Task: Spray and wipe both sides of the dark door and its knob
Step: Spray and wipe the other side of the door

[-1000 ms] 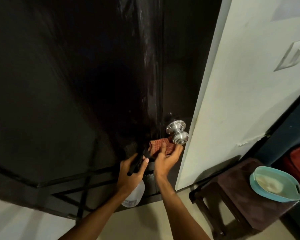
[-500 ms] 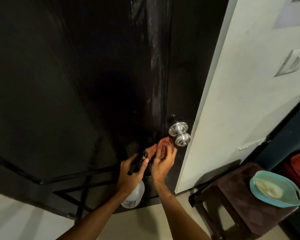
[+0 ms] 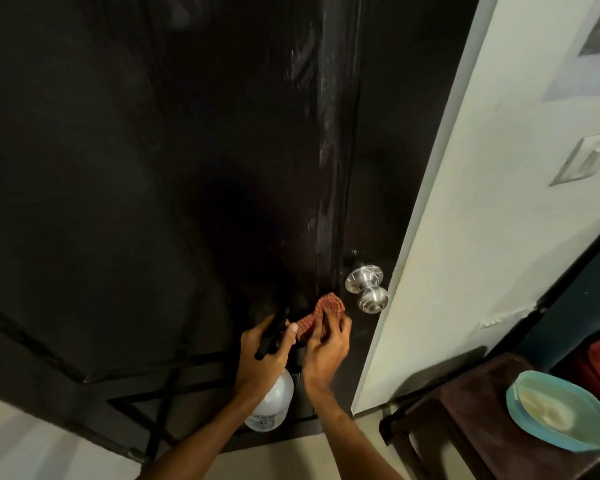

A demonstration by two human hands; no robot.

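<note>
Head view, door-cleaning task in progress. The dark door fills most of the field and stands beside a pale wall. Pale wet streaks run down the door's vertical stile above the handle, which suggests that this face has been sprayed and at least partly wiped. Its far face is hidden, so whether that face has been cleaned cannot be told. At lower right, well apart from the work, a dark stool carries a teal bowl. The spray bottle hangs nozzle-up in front of the lower door, and the left hand is curled round its neck and black trigger head. The right hand has its fingers bunched round a red checked cloth, which lies against the door just below and to the left of the silver knob. Cloth and knob appear apart, not touching. By this evidence the step in hand is the wiping of the area round the knob, with the knob itself and the other side of the door probably still to come
</note>
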